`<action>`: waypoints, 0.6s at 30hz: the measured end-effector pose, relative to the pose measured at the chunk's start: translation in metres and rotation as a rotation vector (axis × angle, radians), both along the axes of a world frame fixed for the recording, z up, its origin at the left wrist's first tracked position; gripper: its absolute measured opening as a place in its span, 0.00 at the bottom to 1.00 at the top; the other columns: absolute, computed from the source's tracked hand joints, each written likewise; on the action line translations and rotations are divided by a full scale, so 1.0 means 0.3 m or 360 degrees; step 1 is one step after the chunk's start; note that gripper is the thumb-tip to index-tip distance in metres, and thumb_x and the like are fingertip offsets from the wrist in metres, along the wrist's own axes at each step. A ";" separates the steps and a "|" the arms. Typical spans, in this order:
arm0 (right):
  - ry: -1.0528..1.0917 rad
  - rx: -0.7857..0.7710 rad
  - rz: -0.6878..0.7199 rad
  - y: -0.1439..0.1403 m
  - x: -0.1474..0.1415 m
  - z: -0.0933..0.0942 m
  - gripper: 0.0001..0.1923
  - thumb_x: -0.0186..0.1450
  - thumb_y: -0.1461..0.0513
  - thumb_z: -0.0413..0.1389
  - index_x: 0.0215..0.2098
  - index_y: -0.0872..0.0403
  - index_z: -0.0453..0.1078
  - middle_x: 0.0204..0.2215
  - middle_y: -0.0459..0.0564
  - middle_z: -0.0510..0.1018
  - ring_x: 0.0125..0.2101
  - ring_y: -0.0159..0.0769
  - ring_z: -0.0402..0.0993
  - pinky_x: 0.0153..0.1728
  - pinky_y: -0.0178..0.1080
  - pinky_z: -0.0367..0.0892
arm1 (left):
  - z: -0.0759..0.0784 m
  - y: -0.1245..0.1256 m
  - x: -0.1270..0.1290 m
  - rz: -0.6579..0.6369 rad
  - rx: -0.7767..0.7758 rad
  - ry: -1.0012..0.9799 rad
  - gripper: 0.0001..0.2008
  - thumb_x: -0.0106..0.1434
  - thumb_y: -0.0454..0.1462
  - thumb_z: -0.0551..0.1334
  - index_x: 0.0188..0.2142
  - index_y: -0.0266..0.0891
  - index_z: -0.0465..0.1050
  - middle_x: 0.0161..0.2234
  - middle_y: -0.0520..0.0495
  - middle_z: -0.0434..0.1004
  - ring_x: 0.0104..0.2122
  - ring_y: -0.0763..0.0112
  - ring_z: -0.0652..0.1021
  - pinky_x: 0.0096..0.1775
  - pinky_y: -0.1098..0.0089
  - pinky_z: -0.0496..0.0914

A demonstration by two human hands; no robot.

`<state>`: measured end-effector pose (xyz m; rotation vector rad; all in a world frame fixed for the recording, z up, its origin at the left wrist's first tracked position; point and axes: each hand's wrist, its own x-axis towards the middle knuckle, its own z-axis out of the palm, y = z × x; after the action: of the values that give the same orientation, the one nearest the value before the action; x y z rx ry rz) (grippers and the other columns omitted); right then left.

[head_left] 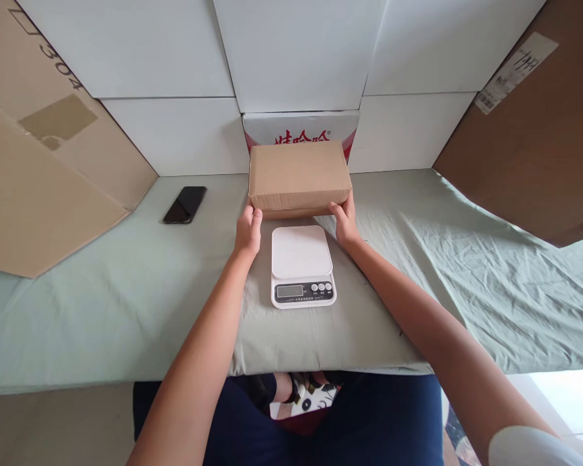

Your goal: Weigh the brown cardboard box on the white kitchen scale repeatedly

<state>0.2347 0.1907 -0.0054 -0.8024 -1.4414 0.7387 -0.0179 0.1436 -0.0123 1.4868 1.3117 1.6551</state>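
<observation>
Your left hand (pixel 248 232) is pressed against the near left corner of the closed cardboard box (pixel 298 176), fingers together and curled up onto its side. Your right hand (pixel 344 219) does the same at the near right corner, thumb lying along the front edge, fingers closed on the side wall. Between them you grip the box from both ends. It sits level at the middle back of the table; whether it rests on the cloth or is a little lifted you cannot tell from here.

Just in front of the box, between your wrists, stands a white kitchen scale (pixel 302 264) with a bare square platform, a small grey display and a row of round buttons along its near edge. The box's front edge is just beyond the platform, not over it.

The surface under everything is a pale green cloth (pixel 126 304), smooth on your left and rumpled into folds on your right, hanging over the near edge above your dark blue lap. A black phone (pixel 185 204) lies face up on the cloth, well to the left of the box.

Behind the box stands a white carton with red lettering (pixel 301 129), partly hidden by it. White panels (pixel 175 58) form the back wall. A large flattened cardboard sheet (pixel 43 175) leans in on the left, and a darker brown board bearing a shipping label (pixel 539 129) leans in on the right.
</observation>
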 end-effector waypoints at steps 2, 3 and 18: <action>0.0002 0.0058 -0.0063 -0.023 0.003 0.015 0.41 0.62 0.40 0.56 0.70 0.42 0.58 0.67 0.51 0.69 0.70 0.52 0.60 0.74 0.59 0.54 | 0.028 -0.032 0.013 0.0007 0.0086 0.0063 0.40 0.61 0.69 0.55 0.53 0.41 0.77 0.48 0.39 0.82 0.60 0.45 0.76 0.65 0.52 0.65; -0.0001 0.0081 -0.0075 -0.039 0.007 0.021 0.42 0.62 0.38 0.56 0.70 0.41 0.57 0.67 0.52 0.69 0.70 0.53 0.60 0.73 0.59 0.54 | 0.039 -0.051 0.023 0.0006 0.0129 0.0062 0.40 0.61 0.70 0.55 0.54 0.41 0.76 0.47 0.39 0.81 0.59 0.45 0.76 0.64 0.52 0.66; 0.0034 -0.0059 0.0017 -0.408 0.133 -0.075 0.38 0.64 0.41 0.58 0.70 0.35 0.57 0.64 0.50 0.73 0.69 0.53 0.63 0.72 0.61 0.57 | 0.018 -0.451 0.121 -0.0210 0.0088 -0.0285 0.35 0.66 0.65 0.52 0.61 0.49 0.72 0.61 0.39 0.76 0.65 0.46 0.73 0.66 0.51 0.67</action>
<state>0.2748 0.0684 -0.0280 -0.8139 -1.4174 0.7821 0.0182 0.0083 -0.0068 1.3890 1.0578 1.7069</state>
